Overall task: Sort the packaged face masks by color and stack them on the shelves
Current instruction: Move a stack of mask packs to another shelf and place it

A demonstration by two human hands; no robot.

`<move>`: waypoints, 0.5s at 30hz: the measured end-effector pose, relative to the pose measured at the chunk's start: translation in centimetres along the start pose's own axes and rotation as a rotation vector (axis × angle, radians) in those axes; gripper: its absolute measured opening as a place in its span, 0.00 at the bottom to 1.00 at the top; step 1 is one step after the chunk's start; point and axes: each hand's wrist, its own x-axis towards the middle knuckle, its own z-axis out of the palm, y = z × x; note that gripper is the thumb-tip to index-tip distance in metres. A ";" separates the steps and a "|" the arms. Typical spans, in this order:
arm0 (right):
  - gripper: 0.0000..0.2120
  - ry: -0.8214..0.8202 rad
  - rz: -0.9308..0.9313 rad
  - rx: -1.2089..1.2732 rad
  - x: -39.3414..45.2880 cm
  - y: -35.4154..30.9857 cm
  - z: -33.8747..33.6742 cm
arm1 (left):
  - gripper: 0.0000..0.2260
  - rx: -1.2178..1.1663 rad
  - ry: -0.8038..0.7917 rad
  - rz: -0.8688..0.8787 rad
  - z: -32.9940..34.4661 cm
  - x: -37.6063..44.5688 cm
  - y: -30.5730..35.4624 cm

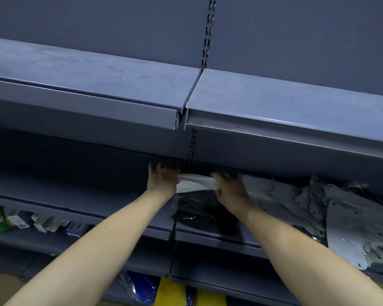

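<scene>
Both my hands reach into the dark middle shelf and hold one white packaged mask (196, 183) between them. My left hand (163, 178) grips its left end, and my right hand (231, 191) grips its right end. Beneath the white pack lies a pile of black packaged masks (205, 214) on the shelf board (217, 238). To the right, a loose heap of grey-white packaged masks (332, 208) spills over the shelf's front edge. How far back the white pack reaches is hidden in shadow.
A bare upper shelf (274, 100) juts out overhead. Small product boxes (31, 221) stand on a lower left shelf. Blue packs (142, 288) and yellow packs (175, 292) lie on the bottom shelf. A slotted upright (208, 36) splits the two bays.
</scene>
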 end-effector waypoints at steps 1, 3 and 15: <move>0.21 -0.041 0.002 -0.013 0.0 0.0 0.1 | 0.17 -0.002 -0.023 -0.039 0.0 -0.2 0.1; 0.23 -0.071 0.016 -0.005 0.0 -0.1 0.2 | 0.21 -0.086 -0.053 -0.122 0.1 -0.9 0.1; 0.22 -0.137 0.112 0.115 0.3 -1.3 0.5 | 0.16 -0.178 0.025 -0.156 0.6 -2.3 0.6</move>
